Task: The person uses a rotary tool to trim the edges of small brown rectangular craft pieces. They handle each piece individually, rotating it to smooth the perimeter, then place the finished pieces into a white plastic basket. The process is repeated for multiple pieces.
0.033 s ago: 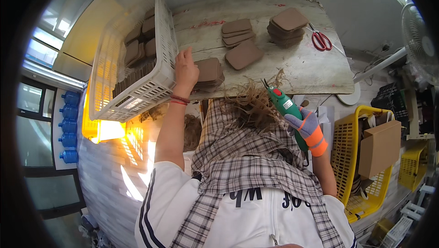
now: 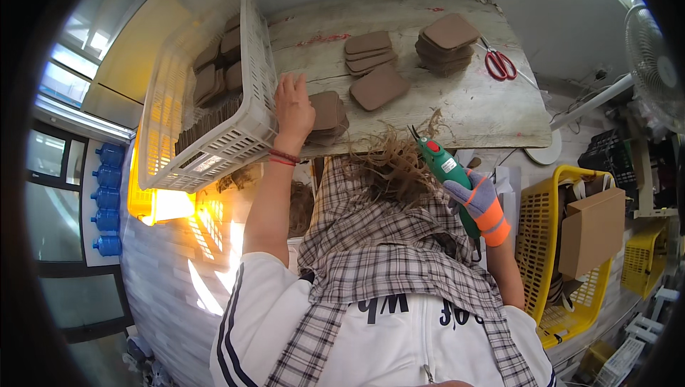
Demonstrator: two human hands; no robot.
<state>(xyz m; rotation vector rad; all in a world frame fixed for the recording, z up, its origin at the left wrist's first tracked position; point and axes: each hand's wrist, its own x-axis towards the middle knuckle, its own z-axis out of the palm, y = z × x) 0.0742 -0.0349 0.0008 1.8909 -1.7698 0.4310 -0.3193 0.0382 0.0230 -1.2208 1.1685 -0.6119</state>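
My bare left hand [image 2: 294,105] is at the table's near left, between a white plastic crate and a stack of brown rounded rectangular pieces [image 2: 327,112]. Its fingers are slightly bent and apart, with nothing visible in them; the thumb side is near the stack. In a grey-and-orange work glove, my right hand [image 2: 474,200] grips green electric scissors [image 2: 444,164], whose small blades point up toward the table. A tangle of brown trimmings [image 2: 396,166] lies on my checked apron [image 2: 385,244], beside the scissors.
The white crate [image 2: 260,80] holds more brown pieces. On the worn table [image 2: 492,112] are a small pile [image 2: 369,44], a single piece [image 2: 379,87], a taller stack [image 2: 449,33] and red-handled scissors [image 2: 501,66]. A yellow basket [image 2: 535,244] and a fan [image 2: 653,58] stand at the right.
My left hand has shifted slightly to the right, toward the near stack, with its fingers spread a little more. The right hand and electric scissors stay in place.
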